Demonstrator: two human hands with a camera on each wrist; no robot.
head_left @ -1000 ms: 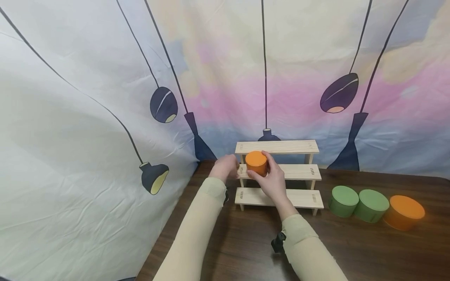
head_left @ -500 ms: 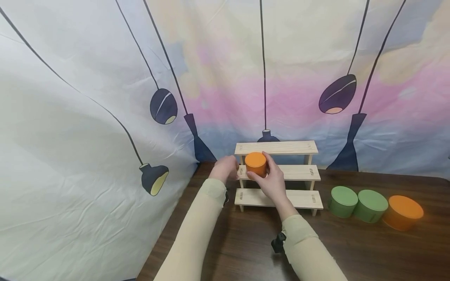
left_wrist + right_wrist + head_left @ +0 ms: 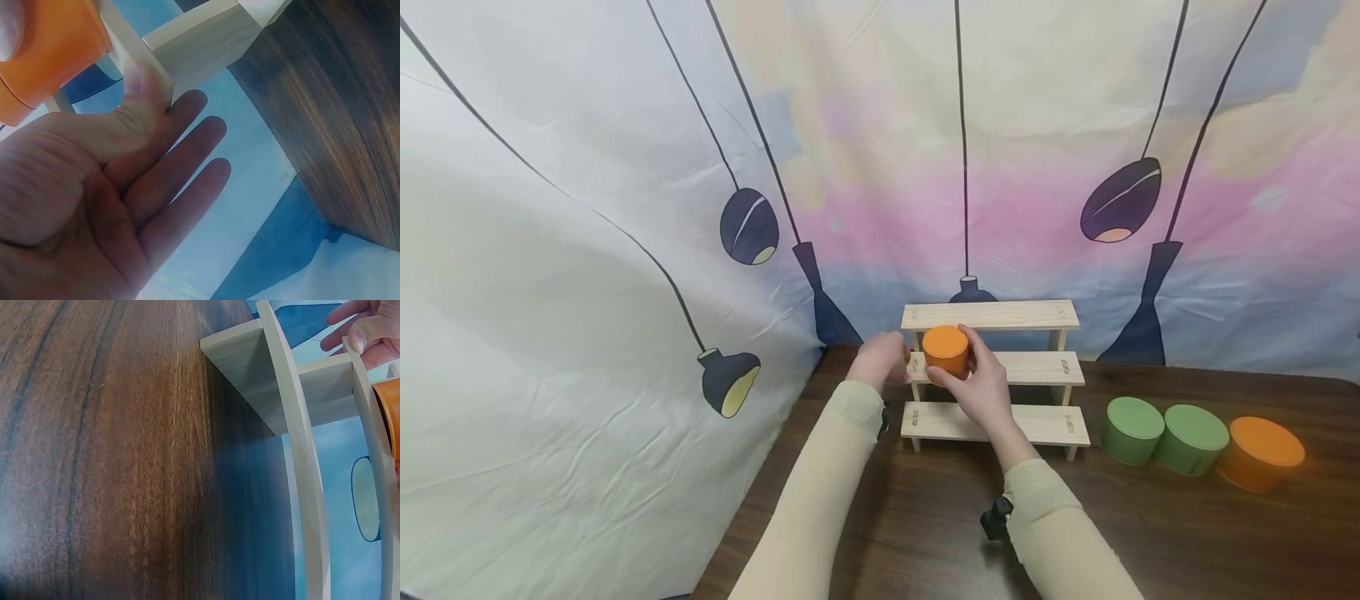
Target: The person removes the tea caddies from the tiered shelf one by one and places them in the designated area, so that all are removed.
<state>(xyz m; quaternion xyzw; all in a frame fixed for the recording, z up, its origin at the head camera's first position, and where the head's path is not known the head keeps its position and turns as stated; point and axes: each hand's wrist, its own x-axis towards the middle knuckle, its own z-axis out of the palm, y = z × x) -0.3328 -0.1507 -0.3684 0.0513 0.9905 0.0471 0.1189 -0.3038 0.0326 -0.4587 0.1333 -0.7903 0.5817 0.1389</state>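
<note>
A three-step wooden display stand (image 3: 1037,367) stands on the table against the backdrop. My right hand (image 3: 987,388) grips an orange round lidded canister (image 3: 946,352) between thumb and fingers, upright at the left part of the middle step. In the right wrist view only an edge of that canister (image 3: 389,415) shows, by the middle board. At the left end of this same board, my left hand (image 3: 882,358) pinches the wood. The left wrist view shows its thumb (image 3: 128,119) on the board end and the other fingers stretched out below.
Two green canisters (image 3: 1133,429) and another orange canister (image 3: 1262,452) stand in a row to the right of the stand on the dark wooden table (image 3: 925,533). A fabric backdrop (image 3: 880,167) with printed lamps hangs behind and on the left.
</note>
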